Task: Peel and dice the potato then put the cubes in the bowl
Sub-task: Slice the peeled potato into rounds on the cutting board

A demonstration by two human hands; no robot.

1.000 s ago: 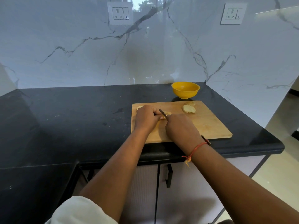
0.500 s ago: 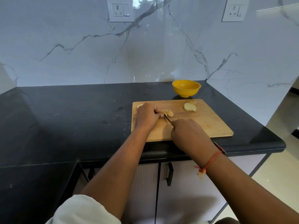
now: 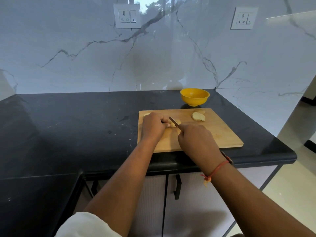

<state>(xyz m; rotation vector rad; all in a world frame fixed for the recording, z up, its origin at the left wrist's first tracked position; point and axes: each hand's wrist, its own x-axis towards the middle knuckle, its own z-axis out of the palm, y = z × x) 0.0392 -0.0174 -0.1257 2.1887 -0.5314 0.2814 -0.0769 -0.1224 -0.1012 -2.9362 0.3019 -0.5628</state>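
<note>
We see the black counter [image 3: 71,127], bare from nine to eleven o'clock. The cutting board [image 3: 220,134] reaches its front edge. Our left hand [image 3: 153,125] pins the potato piece [image 3: 173,124]; our right hand [image 3: 196,142] grips the knife [image 3: 174,121]. The bowl [image 3: 194,97] sits at twelve, more slices [image 3: 198,116] at one.

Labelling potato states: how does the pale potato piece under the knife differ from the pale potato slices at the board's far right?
The pale potato piece under the knife is pinned by the left hand and met by the knife blade in the right hand; the pale potato slices at the far right lie untouched. The first looks smaller and partly hidden; the slices are fully visible. Both rest on the wooden cutting board.
</note>
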